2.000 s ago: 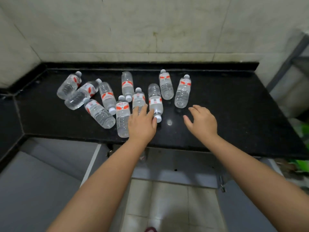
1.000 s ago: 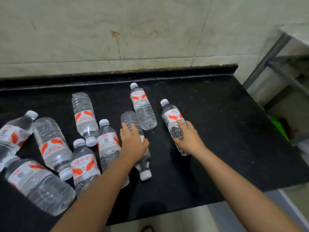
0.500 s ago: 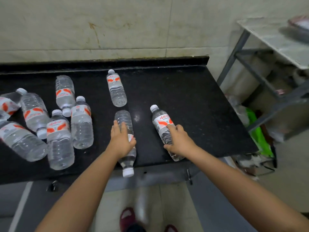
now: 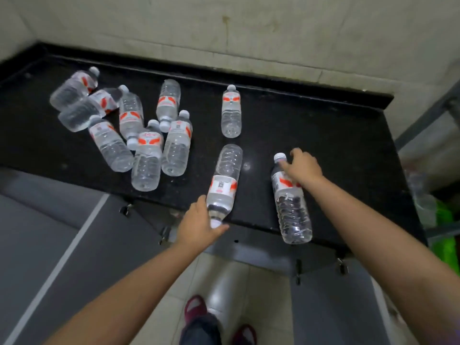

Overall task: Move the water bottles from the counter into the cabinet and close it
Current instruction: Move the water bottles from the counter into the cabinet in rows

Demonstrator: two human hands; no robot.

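Several clear water bottles with red-and-white labels lie on the black counter (image 4: 323,135). My left hand (image 4: 199,226) grips the cap end of one bottle (image 4: 225,180) at the counter's front edge, its base pointing toward the wall. My right hand (image 4: 302,166) holds the neck of a second bottle (image 4: 291,207), whose base sticks out over the front edge. A lone bottle (image 4: 231,113) lies farther back. A cluster of bottles (image 4: 146,155) lies at the left. Below the counter are grey cabinet doors (image 4: 62,245), swung open.
Tiled wall rises behind the counter. A grey metal shelf frame (image 4: 428,115) stands at the right with a green item (image 4: 445,245) under it. My feet in dark red slippers (image 4: 196,307) stand on the pale floor tiles. Door latches (image 4: 125,209) hang under the counter edge.
Both hands slid from the bottles' middles to their cap ends. The two bottles came toward the front edge. The view pulled back and tilted down.
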